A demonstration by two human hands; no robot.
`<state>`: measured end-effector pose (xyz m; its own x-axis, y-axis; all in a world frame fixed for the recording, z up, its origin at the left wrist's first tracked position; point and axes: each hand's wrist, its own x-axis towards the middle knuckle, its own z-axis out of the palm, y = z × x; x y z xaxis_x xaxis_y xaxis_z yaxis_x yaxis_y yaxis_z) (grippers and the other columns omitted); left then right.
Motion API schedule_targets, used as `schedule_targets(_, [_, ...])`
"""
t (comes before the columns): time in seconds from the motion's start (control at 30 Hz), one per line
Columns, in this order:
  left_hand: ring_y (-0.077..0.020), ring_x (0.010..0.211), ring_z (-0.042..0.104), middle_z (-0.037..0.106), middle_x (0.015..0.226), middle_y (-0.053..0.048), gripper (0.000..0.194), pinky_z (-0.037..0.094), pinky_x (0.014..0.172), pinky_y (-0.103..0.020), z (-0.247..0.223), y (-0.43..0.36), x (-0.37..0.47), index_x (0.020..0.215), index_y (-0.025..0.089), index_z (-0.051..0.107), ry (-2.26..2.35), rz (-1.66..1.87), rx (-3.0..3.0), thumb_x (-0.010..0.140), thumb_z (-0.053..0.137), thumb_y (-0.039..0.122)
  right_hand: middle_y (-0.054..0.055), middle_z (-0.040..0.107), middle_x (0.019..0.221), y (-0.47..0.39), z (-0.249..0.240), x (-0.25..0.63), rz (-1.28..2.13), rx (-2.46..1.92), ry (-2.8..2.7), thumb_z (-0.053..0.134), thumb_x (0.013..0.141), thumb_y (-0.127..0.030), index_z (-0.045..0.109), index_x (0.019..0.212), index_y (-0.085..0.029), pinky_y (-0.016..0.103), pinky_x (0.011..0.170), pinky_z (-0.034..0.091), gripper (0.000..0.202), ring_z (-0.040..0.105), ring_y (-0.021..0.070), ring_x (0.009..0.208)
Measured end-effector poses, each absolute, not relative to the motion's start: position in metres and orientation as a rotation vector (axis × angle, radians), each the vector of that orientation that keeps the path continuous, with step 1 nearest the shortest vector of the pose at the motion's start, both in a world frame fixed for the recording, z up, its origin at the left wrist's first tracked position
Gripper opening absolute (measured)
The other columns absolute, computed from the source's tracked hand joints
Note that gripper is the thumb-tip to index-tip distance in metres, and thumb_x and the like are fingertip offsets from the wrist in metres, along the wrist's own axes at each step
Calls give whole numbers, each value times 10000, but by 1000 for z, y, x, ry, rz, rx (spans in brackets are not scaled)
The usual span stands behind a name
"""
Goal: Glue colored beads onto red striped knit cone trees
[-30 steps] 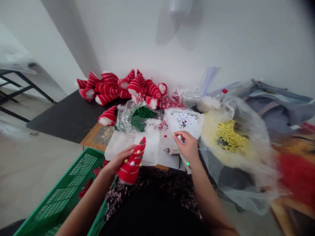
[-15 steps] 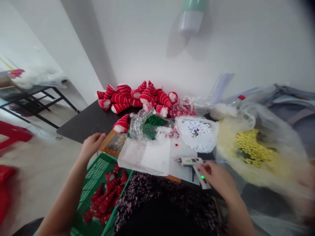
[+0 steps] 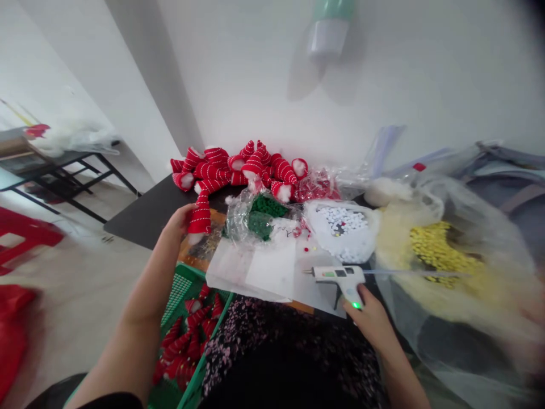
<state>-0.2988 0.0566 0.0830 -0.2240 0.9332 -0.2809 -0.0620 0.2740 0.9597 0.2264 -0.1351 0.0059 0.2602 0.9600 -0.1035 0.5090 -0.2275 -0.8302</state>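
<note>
The left hand is partly hidden by the red cone. The wall fixture is cut off by the top edge, the green crate by the bottom. Markings on the glue gun cannot be read; the plastic bag is blurred at right

one glue gun, one green basket

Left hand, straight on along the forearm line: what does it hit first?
Beyond the red striped cone at its fingers, the left hand would likely meet the near edge of the striped cone pile. Height and depth are unclear from this one view, so it might pass above.
</note>
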Motion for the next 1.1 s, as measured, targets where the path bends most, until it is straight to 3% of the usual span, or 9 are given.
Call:
schedule_targets(0.1, [-281, 889, 743, 768, 928, -89, 357, 644, 800, -415, 92, 5, -284, 1115, 191, 667, 1288, 1308, 698, 794, 690, 344, 41, 762, 726, -138, 9, 218, 886, -1690, -1161, 766, 681, -473, 680, 851, -253, 397, 632, 577, 291, 707, 288, 673])
schedule_targets(0.17, [-299, 917, 748, 784, 1000, -87, 384, 637, 724, -390, 97, -26, -260, 1109, 217, 678, 1148, 1351, 695, 743, 704, 330, 73, 791, 810, -140, 15, 209, 961, -1529, -1076, 794, 726, -443, 702, 914, -231, 404, 655, 607, 298, 722, 282, 697])
schedule_targets(0.27, [-323, 887, 757, 781, 1094, -132, 484, 605, 632, -371, 100, -57, -206, 1115, 201, 683, 943, 1257, 764, 677, 773, 388, 132, 818, 1022, -145, 24, 200, 1108, -1277, -1054, 792, 811, -424, 744, 1028, -207, 415, 699, 643, 311, 765, 290, 798])
schedule_targets(0.37, [-267, 754, 744, 786, 1067, -151, 591, 543, 529, -303, 97, -63, -143, 1202, 175, 680, 824, 1039, 697, 702, 821, 455, 117, 821, 1015, -151, 31, 201, 1169, -1176, -1010, 830, 826, -406, 775, 1031, -214, 405, 735, 654, 287, 778, 288, 845])
schedule_targets(0.5, [-229, 649, 721, 770, 846, -94, 447, 590, 596, -325, 77, -43, -67, 1103, 149, 692, 851, 832, 533, 780, 792, 440, 88, 825, 956, -161, 34, 212, 1135, -1173, -968, 845, 859, -423, 804, 971, -225, 379, 844, 641, 231, 772, 265, 888])
schedule_targets(0.67, [-184, 620, 683, 701, 697, -31, 144, 560, 613, -278, 46, -12, -14, 869, 176, 667, 1058, 780, 591, 796, 721, 287, 111, 839, 1021, -174, 25, 227, 1106, -1234, -967, 786, 903, -572, 816, 991, -214, 398, 887, 641, 370, 781, 290, 982])
schedule_targets(0.77, [-152, 607, 654, 712, 739, -7, 147, 499, 563, -239, 36, -1, -2, 900, 188, 671, 1136, 768, 723, 790, 759, 232, 106, 842, 1012, -181, 16, 233, 1077, -1292, -994, 792, 888, -602, 813, 975, -214, 401, 908, 635, 398, 786, 285, 964])
schedule_targets(0.93, [-188, 689, 709, 741, 781, -40, 152, 566, 659, -291, 30, 7, 10, 948, 186, 664, 1191, 754, 798, 871, 775, 257, 87, 825, 892, -185, 14, 233, 1018, -1402, -1131, 702, 956, -632, 807, 893, -210, 357, 825, 622, 439, 769, 248, 838])
schedule_targets(1.1, [-203, 703, 714, 714, 731, -10, 271, 582, 690, -321, 24, 8, 19, 913, 227, 591, 1313, 840, 868, 839, 851, 247, 93, 810, 843, -178, 24, 221, 919, -1418, -1174, 653, 961, -686, 795, 825, -210, 342, 742, 603, 516, 736, 248, 781])
